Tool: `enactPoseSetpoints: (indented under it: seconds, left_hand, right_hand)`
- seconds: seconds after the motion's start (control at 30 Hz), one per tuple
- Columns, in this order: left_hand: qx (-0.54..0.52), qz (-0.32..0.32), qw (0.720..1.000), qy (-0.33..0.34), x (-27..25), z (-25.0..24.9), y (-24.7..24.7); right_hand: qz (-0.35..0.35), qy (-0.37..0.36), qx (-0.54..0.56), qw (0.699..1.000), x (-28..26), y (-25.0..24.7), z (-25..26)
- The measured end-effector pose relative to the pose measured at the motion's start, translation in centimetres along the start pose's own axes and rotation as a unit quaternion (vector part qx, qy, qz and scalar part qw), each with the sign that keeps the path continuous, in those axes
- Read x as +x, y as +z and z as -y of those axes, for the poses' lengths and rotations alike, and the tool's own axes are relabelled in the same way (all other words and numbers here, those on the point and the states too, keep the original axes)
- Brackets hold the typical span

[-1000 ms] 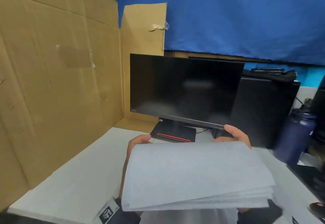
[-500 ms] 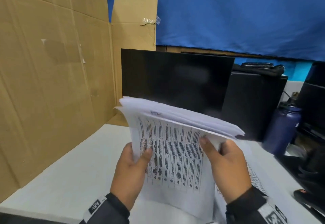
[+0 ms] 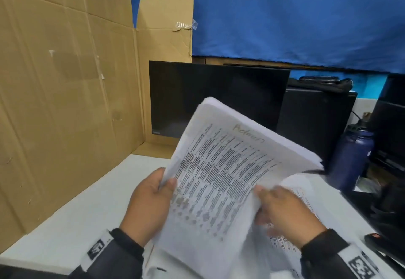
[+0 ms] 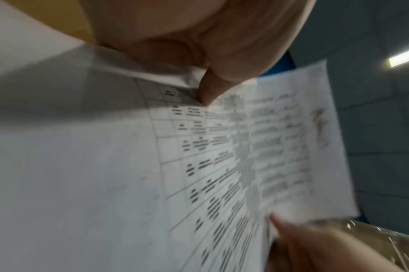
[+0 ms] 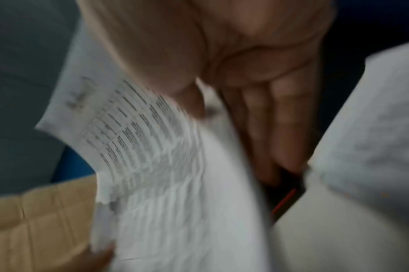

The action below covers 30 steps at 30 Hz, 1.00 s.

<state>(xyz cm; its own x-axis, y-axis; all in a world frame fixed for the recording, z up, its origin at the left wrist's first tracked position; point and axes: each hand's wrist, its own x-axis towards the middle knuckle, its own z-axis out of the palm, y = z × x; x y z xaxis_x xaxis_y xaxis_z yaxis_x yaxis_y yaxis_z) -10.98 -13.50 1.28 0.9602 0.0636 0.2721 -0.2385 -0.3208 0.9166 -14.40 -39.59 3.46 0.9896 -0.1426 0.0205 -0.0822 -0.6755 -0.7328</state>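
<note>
A stack of printed paper sheets (image 3: 219,180) with tables of text is held up above the white table (image 3: 76,224), tilted to the right. My left hand (image 3: 151,199) grips its left edge, thumb on the printed face, which the left wrist view shows as a thumb (image 4: 210,88) pressed on the sheet (image 4: 222,165). My right hand (image 3: 287,213) pinches the right edge, thumb on top and fingers (image 5: 280,119) beneath the front sheets (image 5: 163,165). More printed sheets (image 3: 304,195) fan out below and to the right of it. The right hand is blurred.
A tall cardboard wall (image 3: 65,103) lines the left side and back corner. A dark monitor (image 3: 208,94) and a black computer case (image 3: 313,121) stand behind the papers. A dark blue bottle (image 3: 352,158) and black items (image 3: 385,191) crowd the right side.
The stack went from lying flat, blank side up, to standing with its printed side toward me. It has since tilted right, and my right hand has dropped lower along the right edge.
</note>
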Motion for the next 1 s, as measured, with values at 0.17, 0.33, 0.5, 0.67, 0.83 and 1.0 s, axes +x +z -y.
enactPoseSetpoints:
  seconds: [0.17,0.33,0.5,0.67,0.83,1.0]
  left_hand:
    - [0.252,-0.004,0.961,0.111,0.3,-2.5,-2.5]
    - [0.488,-0.010,0.815,0.313,-1.0,-6.7,-1.0]
    - [0.492,-0.052,0.755,0.429,-2.1,-10.3,-0.4]
    - [0.191,-0.199,0.951,0.141,-0.3,-8.4,-2.3]
    - [-0.236,0.035,0.959,-0.153,0.2,-4.4,-0.6]
    - [-0.144,-0.031,0.988,-0.044,-0.7,-3.9,0.7]
  right_hand:
    - [0.136,-0.138,-0.215,0.957,-5.4,-0.6,2.8]
    - [-0.174,-0.307,-0.320,0.879,-6.6,1.1,5.1]
    - [-0.211,-0.208,-0.308,0.904,-3.4,-0.1,5.2]
    - [-0.218,-0.143,-0.025,0.965,-1.9,-2.8,3.2]
    - [-0.131,-0.116,0.218,0.960,-1.5,-2.2,2.7]
    - [-0.160,-0.098,0.217,0.958,-1.2,1.2,1.6]
